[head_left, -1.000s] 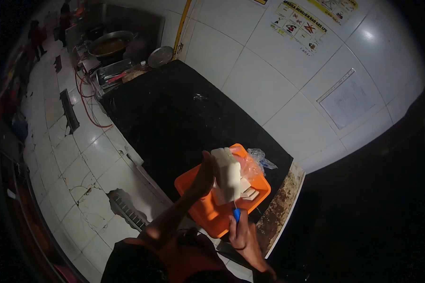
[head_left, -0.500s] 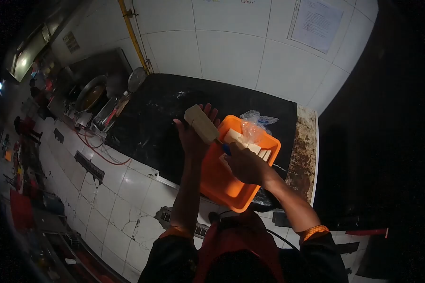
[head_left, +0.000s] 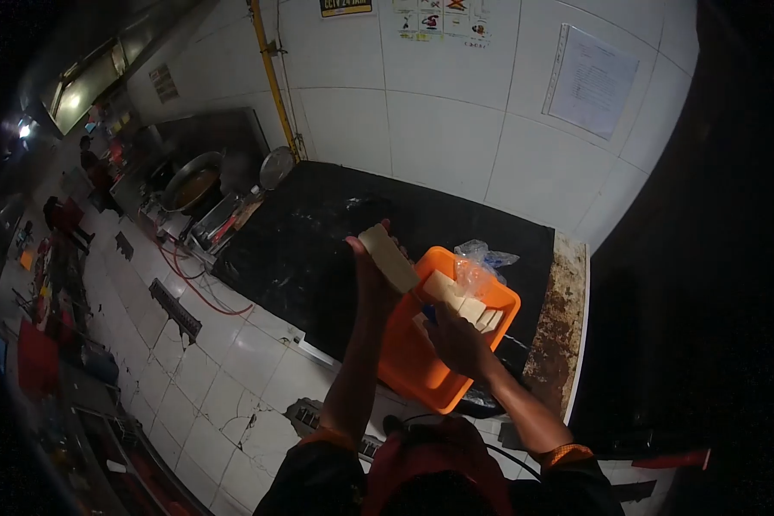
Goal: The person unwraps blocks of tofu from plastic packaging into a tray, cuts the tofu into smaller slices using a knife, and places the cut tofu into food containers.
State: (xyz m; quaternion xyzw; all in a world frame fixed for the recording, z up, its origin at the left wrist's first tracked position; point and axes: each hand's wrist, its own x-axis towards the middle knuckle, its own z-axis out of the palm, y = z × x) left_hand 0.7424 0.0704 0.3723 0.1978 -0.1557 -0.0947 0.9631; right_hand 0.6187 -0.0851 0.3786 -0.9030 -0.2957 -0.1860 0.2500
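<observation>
My left hand [head_left: 376, 279] holds up a long pale block [head_left: 389, 258], its fingers wrapped round the far side and the thumb at the near edge. My right hand [head_left: 457, 340] is closed on a blue-handled tool [head_left: 429, 315] over the orange tray [head_left: 439, 394]; the tool's blade is too dark to make out. Inside the tray, beyond my right hand, lie several pale pieces [head_left: 470, 308]. A crumpled clear plastic bag [head_left: 476, 269] rests over the tray's far edge. The block is above the tray's left edge.
The tray stands on a black-covered table [head_left: 318, 206] against a tiled wall. A rusty strip [head_left: 559, 322] forms the table's right end. At the back left are a large pan [head_left: 193, 182], a round lid [head_left: 276, 168] and a red hose [head_left: 189, 284]. Two people stand far left.
The view has swung to the right and tilted. The block, upright over the tray a second ago, now leans in my left hand at the tray's left edge. My right hand is now slightly apart from it.
</observation>
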